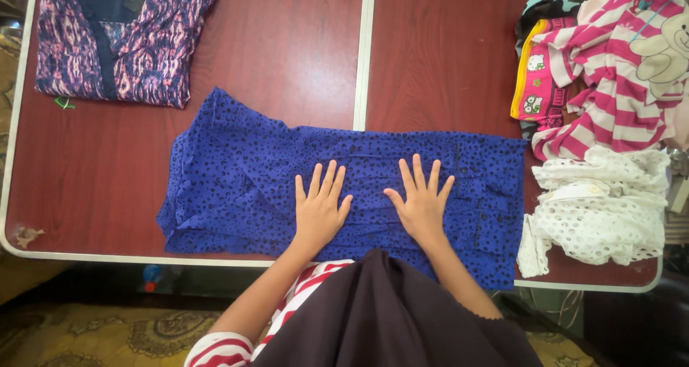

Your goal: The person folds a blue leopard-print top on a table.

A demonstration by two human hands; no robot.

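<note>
The blue garment [344, 187] under both hands is thin matt cloth, dotted dark, lying in soft creases. The table [287, 51] looks like glossy reddish-brown laminate with a smooth pale metal rim and centre strip. Far left, a purple top [122, 36] is matt printed cloth. At right, the striped shirt [610, 72] is soft knit; the white piece [603, 202] is openwork eyelet cloth, rough-textured.
</note>
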